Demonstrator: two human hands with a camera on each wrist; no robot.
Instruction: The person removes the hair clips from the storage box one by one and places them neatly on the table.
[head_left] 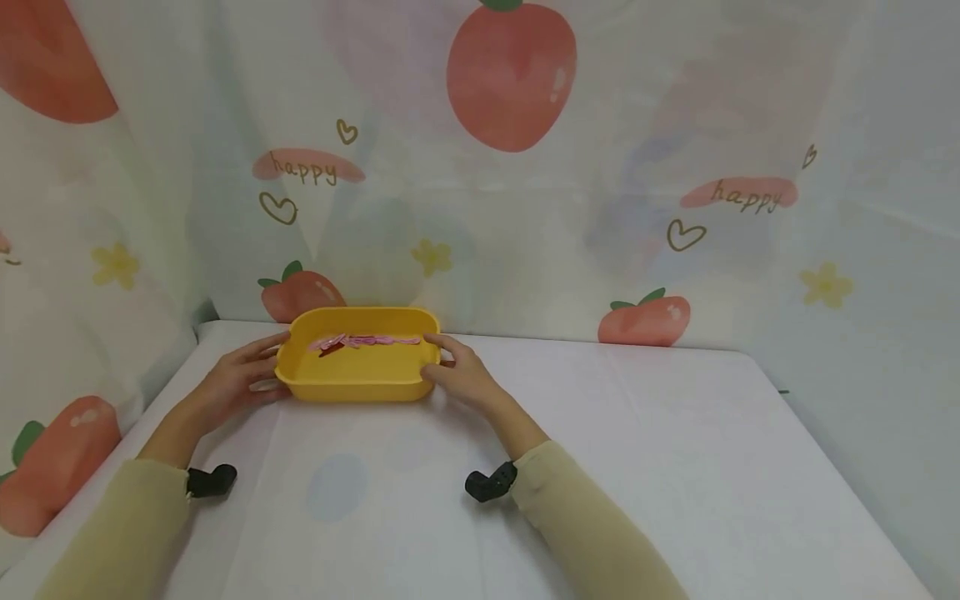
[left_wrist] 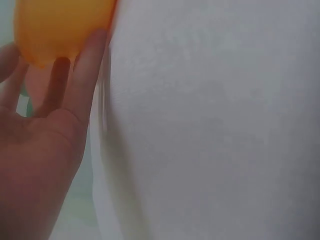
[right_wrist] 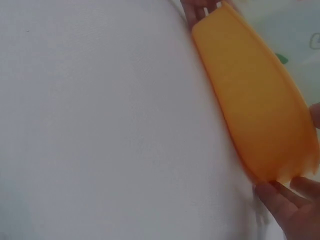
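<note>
Your arms stretch forward | left hand, fingers spread, grips smooth yellow tray at one rounded end | right hand grips the other | crinkled pink strip inside

A white tablecloth spreads across the 6 o'clock side of the head view. Behind it hangs a pale printed curtain — large red fruit at 12, "happy" lettering at 2 and 10, yellow flower at 3 — with a leafy red print at 8.
</note>
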